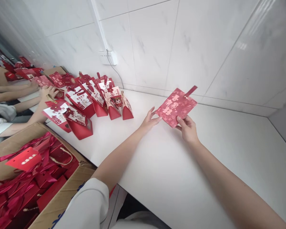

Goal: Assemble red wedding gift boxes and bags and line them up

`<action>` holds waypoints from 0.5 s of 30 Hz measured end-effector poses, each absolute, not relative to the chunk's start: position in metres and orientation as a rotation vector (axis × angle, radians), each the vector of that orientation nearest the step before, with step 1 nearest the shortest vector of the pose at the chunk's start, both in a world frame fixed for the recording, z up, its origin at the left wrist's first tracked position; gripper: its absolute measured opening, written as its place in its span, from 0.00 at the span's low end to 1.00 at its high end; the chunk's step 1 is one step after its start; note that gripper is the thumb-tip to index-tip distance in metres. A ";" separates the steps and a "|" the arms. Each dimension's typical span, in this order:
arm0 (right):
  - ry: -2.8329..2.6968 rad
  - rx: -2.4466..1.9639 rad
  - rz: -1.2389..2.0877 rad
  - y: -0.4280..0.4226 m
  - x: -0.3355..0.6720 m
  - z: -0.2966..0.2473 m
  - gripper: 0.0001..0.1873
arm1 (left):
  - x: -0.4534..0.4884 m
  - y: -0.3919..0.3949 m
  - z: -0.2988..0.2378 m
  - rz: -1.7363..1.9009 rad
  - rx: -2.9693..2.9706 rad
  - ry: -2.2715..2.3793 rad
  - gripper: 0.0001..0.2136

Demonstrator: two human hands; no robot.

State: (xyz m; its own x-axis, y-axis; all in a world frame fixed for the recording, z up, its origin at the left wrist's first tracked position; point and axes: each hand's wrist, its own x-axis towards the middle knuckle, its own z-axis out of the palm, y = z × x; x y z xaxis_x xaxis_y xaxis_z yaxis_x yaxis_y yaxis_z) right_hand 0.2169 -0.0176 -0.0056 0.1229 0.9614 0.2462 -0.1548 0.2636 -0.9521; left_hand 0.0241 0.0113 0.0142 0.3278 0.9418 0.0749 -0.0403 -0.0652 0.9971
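A flat-looking red gift bag (175, 106) with pale lettering and a dark red ribbon loop (191, 91) is held tilted above the white table. My right hand (188, 129) grips its lower right edge, thumb on the front and fingers behind. At the bag's left corner is my left hand (149, 120), its thumb and fingers on either side of the corner. Left of my hands, several red and white gift bags (95, 95) stand in a cluster, with one (127, 106) nearest to my left hand.
An open cardboard box (84, 173) at lower left holds several dark red bags with ribbons. Other people's hands (49, 92) work among red bags farther left. A socket (108, 58) with a cable is on the tiled wall (152, 44) behind the white table (228, 136).
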 end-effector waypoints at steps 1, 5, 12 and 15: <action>-1.128 -0.918 1.014 -0.022 0.211 0.001 0.18 | 0.030 0.006 0.017 1.021 1.305 0.876 0.36; -1.316 -0.846 0.859 -0.048 0.189 0.026 0.16 | 0.041 -0.012 0.041 0.979 1.226 0.703 0.29; -1.679 -1.011 0.877 -0.054 0.187 -0.007 0.21 | -0.053 -0.064 0.136 1.264 1.217 1.033 0.32; -1.557 -1.179 1.073 -0.042 0.194 -0.029 0.21 | -0.119 -0.123 0.179 1.318 1.264 1.427 0.31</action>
